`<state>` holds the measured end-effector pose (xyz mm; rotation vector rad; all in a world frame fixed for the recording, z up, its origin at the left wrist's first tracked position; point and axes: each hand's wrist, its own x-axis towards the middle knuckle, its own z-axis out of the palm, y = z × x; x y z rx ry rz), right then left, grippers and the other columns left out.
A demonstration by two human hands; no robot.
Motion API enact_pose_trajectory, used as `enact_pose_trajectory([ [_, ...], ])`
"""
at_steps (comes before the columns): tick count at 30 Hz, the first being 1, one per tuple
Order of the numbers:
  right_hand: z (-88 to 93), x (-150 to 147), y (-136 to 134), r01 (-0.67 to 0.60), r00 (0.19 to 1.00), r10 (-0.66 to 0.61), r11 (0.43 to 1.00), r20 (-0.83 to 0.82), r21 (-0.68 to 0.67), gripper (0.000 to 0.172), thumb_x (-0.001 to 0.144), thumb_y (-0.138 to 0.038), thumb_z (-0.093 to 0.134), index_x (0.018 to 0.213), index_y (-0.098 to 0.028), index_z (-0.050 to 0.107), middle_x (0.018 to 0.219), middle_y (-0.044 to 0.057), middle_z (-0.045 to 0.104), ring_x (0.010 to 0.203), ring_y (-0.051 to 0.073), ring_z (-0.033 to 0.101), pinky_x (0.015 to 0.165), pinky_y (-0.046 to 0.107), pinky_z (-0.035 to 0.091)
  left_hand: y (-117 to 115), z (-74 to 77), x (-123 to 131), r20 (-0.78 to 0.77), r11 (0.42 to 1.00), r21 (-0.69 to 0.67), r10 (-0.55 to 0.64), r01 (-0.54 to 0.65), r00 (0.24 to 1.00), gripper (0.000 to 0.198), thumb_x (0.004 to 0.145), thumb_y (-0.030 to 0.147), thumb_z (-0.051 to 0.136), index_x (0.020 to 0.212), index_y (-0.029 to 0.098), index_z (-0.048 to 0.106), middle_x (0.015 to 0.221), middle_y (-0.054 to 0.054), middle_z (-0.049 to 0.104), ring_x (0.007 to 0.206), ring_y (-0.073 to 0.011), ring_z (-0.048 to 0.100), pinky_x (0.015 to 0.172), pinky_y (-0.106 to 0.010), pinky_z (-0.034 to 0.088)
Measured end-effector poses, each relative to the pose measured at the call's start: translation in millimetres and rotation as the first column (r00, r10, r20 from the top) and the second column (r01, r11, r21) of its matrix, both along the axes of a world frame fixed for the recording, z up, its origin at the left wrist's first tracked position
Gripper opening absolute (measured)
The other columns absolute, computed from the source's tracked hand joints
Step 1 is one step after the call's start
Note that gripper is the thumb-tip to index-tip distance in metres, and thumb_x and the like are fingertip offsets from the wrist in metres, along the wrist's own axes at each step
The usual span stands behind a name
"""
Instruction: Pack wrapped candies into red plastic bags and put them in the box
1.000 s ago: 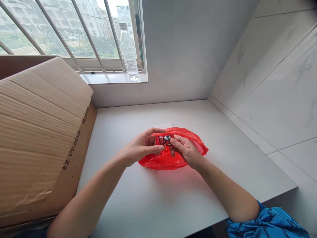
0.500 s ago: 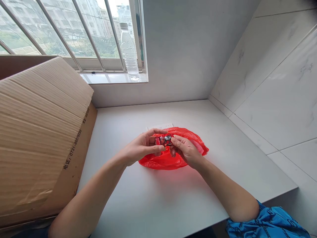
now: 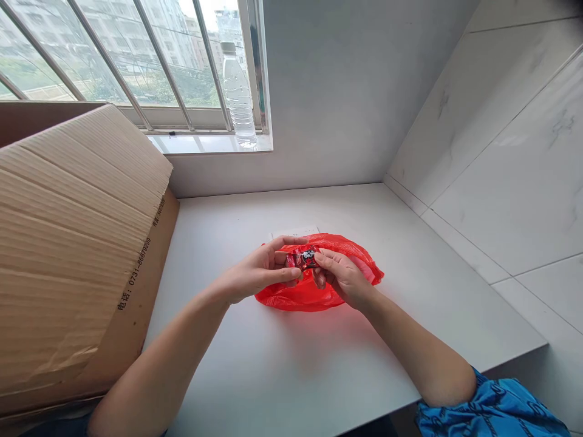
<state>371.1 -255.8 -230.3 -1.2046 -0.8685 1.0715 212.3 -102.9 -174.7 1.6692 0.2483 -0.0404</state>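
Both hands close on a small red packet (image 3: 304, 259) with a dark label, held just above the bag, its long axis running roughly crosswise between the palms and tipped slightly. The left hand (image 3: 259, 270) is curled, with its fingers wrapped around the packet's left end, while the right hand (image 3: 341, 276) pinches the right end between thumb and fingers. Directly beneath them lies a crumpled red plastic bag (image 3: 285, 300), flattened on the counter; what it holds, if anything, cannot be told. A blue sleeve (image 3: 492, 409) shows at the right elbow, which crosses the near edge of the white counter (image 3: 382, 340). To the right of the right hand, bare counter stretches to the tiled wall (image 3: 501, 158). Beyond the hands there is also open counter, with a white paper (image 3: 295, 232) poking out from under the bag's far side. Left of the left forearm, and just beside it, stands a cardboard box (image 3: 77, 243), its flap folded over and its contents hidden. Farther off, a clear plastic bottle (image 3: 237, 97) stands upright on the windowsill (image 3: 200, 144) before a barred window (image 3: 136, 60).
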Motion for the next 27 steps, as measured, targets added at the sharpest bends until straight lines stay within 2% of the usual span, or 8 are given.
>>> enact_pose_trajectory([
  [3,2.6,5.4,-3.6,0.121,0.952,-0.124,0.992,0.28,0.028,0.042,0.093,-0.054,0.054,0.066,-0.023,0.044,0.062,-0.003,0.044,0.058,0.013,0.043,0.058,0.029,0.038,5.8,2.0,-4.8,-0.008,0.931,0.341,0.142,-0.131,0.99,0.054,0.091,0.044,0.059,0.141,0.029,0.044,0.089,-0.003,0.068,0.082,-0.0187,0.064,0.074,-0.031,0.051],
  [5,3.4,8.4,-6.1,0.169,0.865,-0.169,0.985,0.473,0.044,0.046,0.094,-0.051,0.054,0.063,-0.023,0.034,0.06,-0.003,0.035,0.055,0.013,0.035,0.053,0.029,0.031,10.2,4.5,-8.6,0.016,0.79,0.574,0.253,-0.215,0.967,0.038,0.094,0.045,0.052,0.128,0.029,0.057,0.089,-0.002,0.07,0.079,-0.0183,0.064,0.069,-0.029,0.048],
  [7,2.1,9.8,-7.6,0.181,0.765,-0.167,0.983,0.622,0.041,0.049,0.094,-0.048,0.054,0.062,-0.022,0.027,0.059,-0.004,0.03,0.053,0.012,0.029,0.05,0.029,0.024,12.6,7.1,-11.6,0.012,0.673,0.71,0.281,-0.206,0.96,0.028,0.094,0.045,0.048,0.106,0.027,0.066,0.084,-0.002,0.07,0.07,-0.0169,0.061,0.06,-0.026,0.044],
  [10,-3.4,9.7,-7.4,0.185,0.659,-0.13,0.983,0.741,0.009,0.049,0.096,-0.047,0.051,0.062,-0.022,0.026,0.057,-0.003,0.03,0.051,0.012,0.027,0.05,0.03,0.02,11.1,6.8,-12.4,-0.038,0.649,0.754,0.196,-0.1,0.98,0.025,0.092,0.041,0.05,0.086,0.025,0.069,0.073,-0.001,0.067,0.059,-0.0149,0.055,0.052,-0.024,0.036],
  [14,-10.0,9.5,-5.8,0.232,0.63,-0.115,0.972,0.768,-0.045,0.048,0.097,-0.05,0.048,0.064,-0.022,0.026,0.056,-0.003,0.032,0.05,0.012,0.028,0.048,0.03,0.019,8.7,-6.0,-8.5,-0.036,0.655,0.754,0.122,-0.053,0.992,0.02,0.086,0.032,0.054,0.078,0.025,0.07,0.069,-0.001,0.067,0.054,-0.0146,0.053,0.048,-0.024,0.031],
  [18,-8.2,10.1,-5.6,0.297,0.653,-0.111,0.948,0.75,-0.119,0.047,0.098,-0.053,0.042,0.066,-0.022,0.026,0.057,-0.003,0.032,0.051,0.012,0.029,0.047,0.029,0.018,13.2,-19.2,-5.2,-0.012,0.529,0.845,0.161,-0.077,0.987,0.019,0.086,0.034,0.055,0.076,0.026,0.069,0.066,-0.003,0.065,0.052,-0.0164,0.053,0.048,-0.026,0.028],
  [23,-4.0,10.0,-4.5,0.318,0.688,-0.125,0.937,0.715,-0.143,0.045,0.099,-0.049,0.039,0.066,-0.022,0.025,0.059,-0.003,0.03,0.052,0.012,0.028,0.048,0.029,0.019,14.4,-15.6,-5.3,-0.147,0.379,0.924,0.24,0.047,0.96,0.027,0.093,0.029,0.045,0.102,0.028,0.071,0.096,-0.007,0.071,0.064,-0.0177,0.062,0.055,-0.026,0.034],
  [27,-6.4,8.9,-2.0,0.289,0.726,-0.123,0.947,0.677,-0.138,0.042,0.099,-0.045,0.038,0.066,-0.022,0.026,0.06,-0.003,0.035,0.054,0.013,0.033,0.05,0.029,0.026,10.4,-8.6,-5.9,-0.165,0.307,0.949,0.27,0.078,0.949,0.039,0.095,0.025,0.043,0.13,0.031,0.06,0.111,-0.007,0.07,0.071,-0.0179,0.065,0.058,-0.026,0.037],
])
